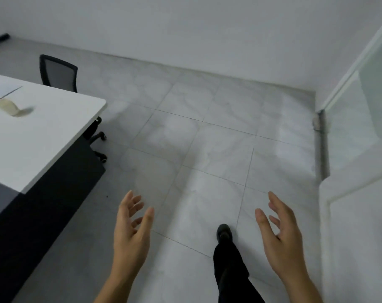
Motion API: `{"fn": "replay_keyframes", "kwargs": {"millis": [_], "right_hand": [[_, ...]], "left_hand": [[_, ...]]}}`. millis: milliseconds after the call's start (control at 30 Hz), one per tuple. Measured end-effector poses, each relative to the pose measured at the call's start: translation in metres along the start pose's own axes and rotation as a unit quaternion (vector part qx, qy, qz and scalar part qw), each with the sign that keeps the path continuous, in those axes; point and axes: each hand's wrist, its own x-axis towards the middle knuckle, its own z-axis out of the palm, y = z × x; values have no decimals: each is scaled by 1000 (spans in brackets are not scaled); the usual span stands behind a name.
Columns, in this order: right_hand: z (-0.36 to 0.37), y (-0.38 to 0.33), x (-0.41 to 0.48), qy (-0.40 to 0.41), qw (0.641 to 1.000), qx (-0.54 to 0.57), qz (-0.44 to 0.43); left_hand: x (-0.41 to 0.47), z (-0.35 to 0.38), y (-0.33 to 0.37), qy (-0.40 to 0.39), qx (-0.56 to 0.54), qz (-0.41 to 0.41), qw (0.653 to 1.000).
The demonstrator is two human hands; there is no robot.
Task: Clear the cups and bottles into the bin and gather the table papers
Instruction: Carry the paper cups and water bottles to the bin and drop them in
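Left hand (131, 232) spread, empty | right hand (282, 235) spread, empty | blurred cup (13, 107) tipped on table (54, 132) near paper (2, 91), contents unseen

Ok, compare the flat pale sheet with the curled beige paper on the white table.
The flat pale sheet lies flush; the curled beige paper arches up, casting a shadow. The sheet is whitish and wider; the curled paper cream, narrower. Both rest on the white table.
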Motion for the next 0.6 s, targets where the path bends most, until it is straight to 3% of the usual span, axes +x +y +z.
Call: {"fn": "replay_keyframes", "kwargs": {"millis": [133,367,600], "right_hand": [[53,-21,144,-75,997,16,-30],[150,-141,354,-213,968,32,-129],[298,-171,472,-312,940,17,-137]], "left_hand": [[103,39,18,56,8,-30,998],[249,54,86,186,-15,-18,982],[384,56,49,283,-28,-72,956]]}}
